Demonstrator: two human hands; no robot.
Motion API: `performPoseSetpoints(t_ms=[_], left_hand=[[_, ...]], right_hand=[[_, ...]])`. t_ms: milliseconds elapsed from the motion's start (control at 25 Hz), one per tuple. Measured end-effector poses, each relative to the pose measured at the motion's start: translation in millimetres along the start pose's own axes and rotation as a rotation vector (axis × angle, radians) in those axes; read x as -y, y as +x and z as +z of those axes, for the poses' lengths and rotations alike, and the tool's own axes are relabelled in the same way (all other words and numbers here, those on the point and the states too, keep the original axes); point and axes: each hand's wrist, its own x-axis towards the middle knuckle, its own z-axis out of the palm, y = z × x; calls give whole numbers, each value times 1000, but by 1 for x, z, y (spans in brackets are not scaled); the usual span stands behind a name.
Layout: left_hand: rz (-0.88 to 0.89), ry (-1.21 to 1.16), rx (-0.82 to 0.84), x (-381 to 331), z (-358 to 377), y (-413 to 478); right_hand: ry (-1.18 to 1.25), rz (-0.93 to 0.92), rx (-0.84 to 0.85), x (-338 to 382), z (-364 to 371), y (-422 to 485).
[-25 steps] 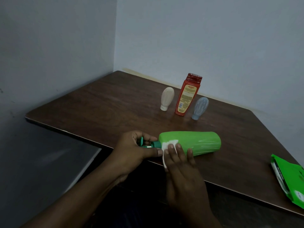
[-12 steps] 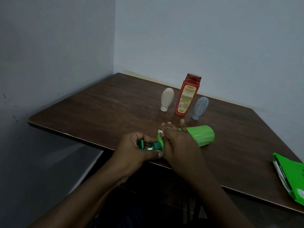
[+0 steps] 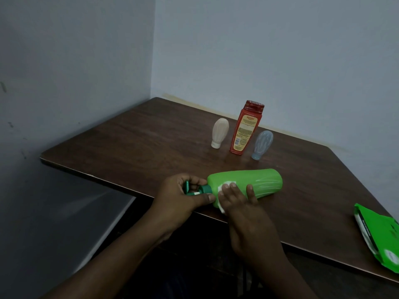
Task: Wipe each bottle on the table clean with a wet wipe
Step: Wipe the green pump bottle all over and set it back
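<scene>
My left grip (image 3: 179,197) is curled around the dark green pump top (image 3: 195,188) of a large green bottle (image 3: 259,182). Its thumb lies along the near side of the neck and its fingers wrap over the far side. The bottle lies on its side on the dark wooden worktop (image 3: 151,143) by the near edge. Its pump end sits inside my left grip and its wide base points away to the right of both grips.

My right grip (image 3: 239,203) rests on the bottle's shoulder, just right of my left grip and almost touching its thumb. The fingers are laid nearly straight and together, pressing a white wet wipe (image 3: 222,188) flat against the green plastic. A little of the wipe shows beyond the fingertips and another corner pokes out below the hand. I cannot see whether the thumb also catches the wipe.

Beyond both grips, well apart from them towards the back wall, three more bottles stand in a row. A small cream bottle (image 3: 219,132) stands cap down, roughly straight ahead of my right grip. A tall red bottle (image 3: 246,128) with a yellow label stands just right of the cream one. A small pale blue bottle (image 3: 262,144) stands cap down, just right of the red one.

Far to the right of my right grip, a green packet (image 3: 380,236) lies flat at the worktop's near right corner.
</scene>
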Motion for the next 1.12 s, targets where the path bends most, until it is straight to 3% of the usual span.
performPoseSetpoints(t_ms=[120, 240, 360, 480, 560, 640, 920, 1120], left_hand=[[-6, -31, 7, -1, 0, 2], [-9, -8, 5, 1, 0, 6], [30, 94, 10, -1, 0, 10], [88, 186, 35, -4, -2, 13], [111, 221, 60, -5, -3, 13], [105, 218, 92, -6, -5, 13], [0, 138, 83, -1, -7, 20], [-90, 41, 106, -1, -7, 24]], right_hand=[[155, -55, -68, -2, -6, -21], [310, 189, -293, -1, -25, -15], [242, 309, -418, -13, -34, 19], [218, 333, -273, -25, -30, 54], [196, 237, -59, -17, -17, 58], [153, 102, 30, -5, -4, 46], [5, -5, 3, -11, -4, -1], [28, 320, -120, -38, -14, -2]])
